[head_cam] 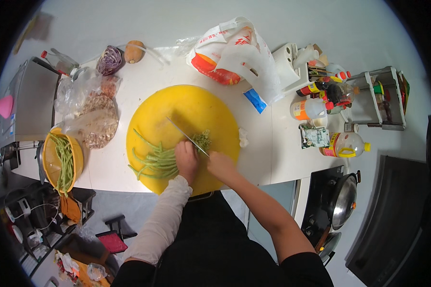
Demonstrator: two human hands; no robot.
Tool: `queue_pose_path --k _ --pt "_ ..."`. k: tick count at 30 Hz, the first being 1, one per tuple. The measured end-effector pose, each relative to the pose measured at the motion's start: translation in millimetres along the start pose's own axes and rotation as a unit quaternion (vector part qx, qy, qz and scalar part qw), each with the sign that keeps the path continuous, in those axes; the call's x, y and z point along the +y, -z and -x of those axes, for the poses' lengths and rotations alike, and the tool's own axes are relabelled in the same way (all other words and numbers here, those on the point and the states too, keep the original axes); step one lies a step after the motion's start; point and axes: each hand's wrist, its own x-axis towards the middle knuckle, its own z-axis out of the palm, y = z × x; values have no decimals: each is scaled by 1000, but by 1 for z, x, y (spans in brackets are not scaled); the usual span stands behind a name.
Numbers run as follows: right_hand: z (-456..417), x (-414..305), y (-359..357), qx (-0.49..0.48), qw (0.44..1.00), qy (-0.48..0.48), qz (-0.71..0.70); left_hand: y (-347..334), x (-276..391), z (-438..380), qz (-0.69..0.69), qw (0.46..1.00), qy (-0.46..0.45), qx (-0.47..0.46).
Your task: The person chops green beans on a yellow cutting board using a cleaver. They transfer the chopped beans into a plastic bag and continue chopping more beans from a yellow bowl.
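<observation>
A round yellow cutting board [215, 111] lies before me on the white counter. On its left half is a bundle of long green beans [158, 161], their far ends fanned out. My left hand [186, 158] presses the right end of that bundle, its fingertips close beside the blade. My right hand [221, 166] grips a kitchen knife [181, 131], seen edge-on, its blade pointing up and left; the handle is hidden in the fist. Just right of the blade sits a small heap of chopped green beans [202, 140].
A yellow basket [79, 158] of green beans stands at the counter's left edge, near bagged food [100, 125]. Behind the board are a halved purple cabbage [110, 61], a squash [134, 52] and a plastic shopping bag [222, 53]. Rightward stand bottles [309, 108] and a lidded wok [344, 202].
</observation>
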Motion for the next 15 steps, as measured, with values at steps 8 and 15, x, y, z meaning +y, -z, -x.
queue_pose_path --k 8,15 --pt "-3 23 -18 39 997 42 -45 2 2 2 6 1000 -11 16" --pt "2 -2 -8 7 1000 -4 -21 0 3 5 2 1000 6 21"
